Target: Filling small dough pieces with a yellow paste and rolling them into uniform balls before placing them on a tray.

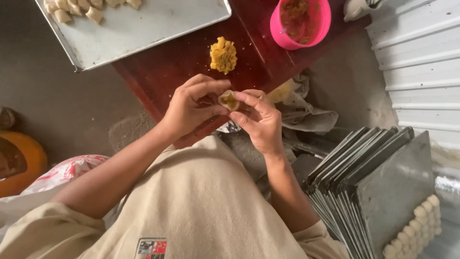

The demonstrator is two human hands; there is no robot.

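Head view: left hand (191,108), right hand (258,120) both pinch filled dumpling (229,100) between fingertips, above red table (163,67).

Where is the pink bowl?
The pink bowl sits at the top of the head view, right of centre, on the dark red table, beyond the yellow filling heap.

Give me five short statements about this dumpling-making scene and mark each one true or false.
1. Both hands, left hand and right hand, pinch one small filled dumpling. True.
2. The bowl of filling is blue. False: it is pink.
3. A lump of yellow filling lies on the dark red table. True.
4. The metal tray holds no pieces. False: shaped pieces sit at its corner.
5. Stacked trays stand at the person's right. True.
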